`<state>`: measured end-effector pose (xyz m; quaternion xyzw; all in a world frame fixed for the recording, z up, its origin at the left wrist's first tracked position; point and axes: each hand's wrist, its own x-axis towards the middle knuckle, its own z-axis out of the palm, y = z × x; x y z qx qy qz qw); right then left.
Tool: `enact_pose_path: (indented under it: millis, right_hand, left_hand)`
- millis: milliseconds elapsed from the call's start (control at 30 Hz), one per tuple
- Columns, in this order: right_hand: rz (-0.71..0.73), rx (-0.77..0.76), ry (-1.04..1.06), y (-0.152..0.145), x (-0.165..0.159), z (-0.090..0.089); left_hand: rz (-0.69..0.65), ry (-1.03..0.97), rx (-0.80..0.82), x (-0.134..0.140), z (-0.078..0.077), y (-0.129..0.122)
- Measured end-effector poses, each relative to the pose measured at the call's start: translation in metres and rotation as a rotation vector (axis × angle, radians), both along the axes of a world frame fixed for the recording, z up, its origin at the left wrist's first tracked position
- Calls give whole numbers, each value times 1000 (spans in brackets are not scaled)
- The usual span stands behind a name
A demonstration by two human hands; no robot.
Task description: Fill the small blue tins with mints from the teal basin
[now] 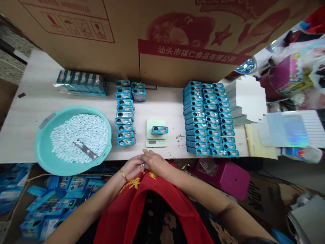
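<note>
Just before the scale, the left hand cups white pellets — the right hand's grip I can't tell. The blue box atop the scale (light, stiff, probably slick) suits a side pinch.

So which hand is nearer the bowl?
The left. The left hand is off the bowl's right side, apart from it; the right hand lies farther along, beyond the left, nearer the scale.

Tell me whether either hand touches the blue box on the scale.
No, the left hand and right hand are together, visibly apart from the blue box on the scale.
</note>
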<state>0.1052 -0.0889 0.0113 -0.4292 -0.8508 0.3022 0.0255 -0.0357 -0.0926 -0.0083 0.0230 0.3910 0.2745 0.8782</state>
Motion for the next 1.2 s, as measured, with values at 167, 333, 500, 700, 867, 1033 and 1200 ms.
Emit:
enact_pose_path:
  millis: [167,333,500,700,867,1033,1200]
  right_hand:
    - [-90,-53,261,0,16,1]
    - [-856,124,375,28,70,-21]
    - [-739,45,353,73,91,-51]
    - [-284,263,82,70,64,7]
    - [-32,362,-175,64,54,45]
    - [-14,406,-189,57,53,52]
    - [-100,427,-237,59,63,46]
  left_hand:
    - [33,-7,-71,1,-2,3]
    - [168,34,-228,-2,-6,21]
    - [271,100,-228,6,-11,47]
    - [430,112,-241,32,-11,73]
    - [425,62,-237,49,-11,88]
    - [359,44,-206,54,-14,92]
    - [378,12,-214,56,-17,92]
